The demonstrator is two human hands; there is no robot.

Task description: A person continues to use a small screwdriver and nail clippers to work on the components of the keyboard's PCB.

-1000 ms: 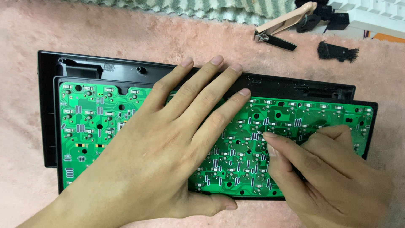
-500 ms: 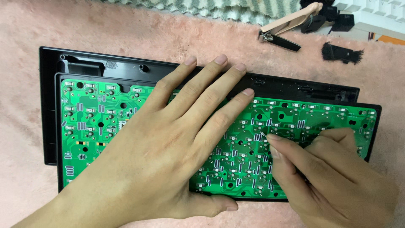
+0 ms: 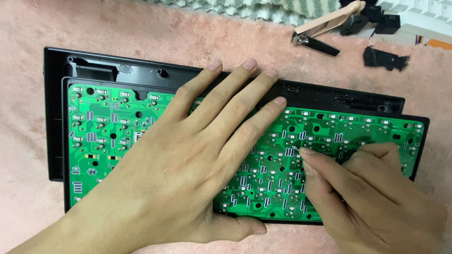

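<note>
A green circuit board (image 3: 108, 136) lies solder side up in a black keyboard frame (image 3: 66, 82), over a second black case shell (image 3: 339, 96) on a pink fuzzy mat. My left hand (image 3: 188, 164) lies flat on the middle of the board, fingers spread and pointing to the far right. My right hand (image 3: 372, 197) rests on the board's right part, its thumb and fingers pinched together. A tiny shiny metal tip (image 3: 294, 149) shows at its fingertips and touches the board. What the tip belongs to is hidden.
At the far right on the mat lie a tan and black clip-like tool (image 3: 325, 26), a small black brush piece (image 3: 383, 57) and other black parts (image 3: 386, 21). A white keyboard edge (image 3: 423, 16) and a grey ribbed cloth (image 3: 263, 7) lie along the back.
Both hands stay where they were on the board. The right fingertips shift only slightly at the same spot. The view drifts a little.
</note>
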